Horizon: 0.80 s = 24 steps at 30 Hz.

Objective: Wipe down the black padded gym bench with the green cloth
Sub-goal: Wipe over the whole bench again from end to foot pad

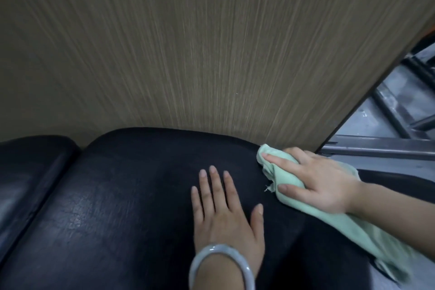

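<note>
The black padded bench [122, 190] fills the lower half of the view, its worn surface shining faintly. My left hand [226, 212] lies flat on the pad with its fingers straight and spread, a pale bangle on the wrist. My right hand [315, 179] grips the bunched green cloth [289, 179] at the pad's far right corner, fingers curled over it. The cloth's loose tail trails back under my right forearm toward the lower right.
A second black pad [26, 172] adjoins on the left across a seam. A wood-grain wall panel [188, 49] stands right behind the bench. Grey floor and dark metal frame bars [395, 125] show at the right.
</note>
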### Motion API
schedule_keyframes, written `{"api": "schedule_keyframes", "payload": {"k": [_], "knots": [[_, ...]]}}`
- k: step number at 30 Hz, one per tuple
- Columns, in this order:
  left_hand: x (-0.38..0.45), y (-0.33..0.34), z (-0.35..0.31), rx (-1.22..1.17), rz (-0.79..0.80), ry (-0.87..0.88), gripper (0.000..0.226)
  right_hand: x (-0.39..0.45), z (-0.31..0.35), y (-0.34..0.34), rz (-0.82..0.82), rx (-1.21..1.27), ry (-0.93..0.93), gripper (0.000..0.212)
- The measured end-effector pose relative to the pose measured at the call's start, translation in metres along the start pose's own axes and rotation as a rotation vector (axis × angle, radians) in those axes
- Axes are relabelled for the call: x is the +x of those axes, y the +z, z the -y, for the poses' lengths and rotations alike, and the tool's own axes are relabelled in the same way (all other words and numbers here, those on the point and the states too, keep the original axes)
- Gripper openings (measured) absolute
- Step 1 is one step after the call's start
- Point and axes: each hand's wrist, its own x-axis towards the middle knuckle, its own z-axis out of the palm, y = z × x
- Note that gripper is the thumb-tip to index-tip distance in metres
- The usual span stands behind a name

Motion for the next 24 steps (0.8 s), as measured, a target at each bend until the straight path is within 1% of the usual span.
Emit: {"api": "schedule_keyframes", "payload": {"k": [1,3,5,9,11,14,19,21,24], "knots": [[0.001,0.002,-0.008,-0.007,-0.034,-0.023,0.071,0.003,0.001,-0.001,0.003,0.000,0.008,0.059],[0.001,0.008,-0.015,-0.022,-0.052,-0.052,0.072,0.016,0.006,-0.004,0.009,-0.009,0.027,0.061],[0.002,0.010,-0.015,-0.021,-0.051,-0.049,0.072,0.036,0.014,-0.006,0.008,-0.013,0.037,0.063],[0.003,0.010,-0.014,0.005,-0.062,-0.035,0.070,0.059,0.027,-0.001,-0.049,0.026,0.061,0.061],[0.003,0.009,-0.014,0.016,-0.071,-0.023,0.068,0.050,0.026,0.004,-0.091,0.022,0.072,0.061],[0.002,0.010,-0.013,0.025,-0.078,-0.025,0.068,0.015,0.014,0.011,-0.136,-0.039,0.061,0.067],[0.002,0.011,-0.012,0.043,-0.080,-0.018,0.068,-0.049,-0.025,0.014,-0.109,-0.100,0.030,0.057],[0.002,0.011,-0.012,0.047,-0.082,-0.018,0.068,-0.052,-0.031,0.012,-0.084,-0.104,0.016,0.059],[0.002,0.011,-0.013,0.055,-0.081,-0.019,0.068,-0.031,-0.028,0.007,-0.038,-0.095,-0.026,0.064]]}}
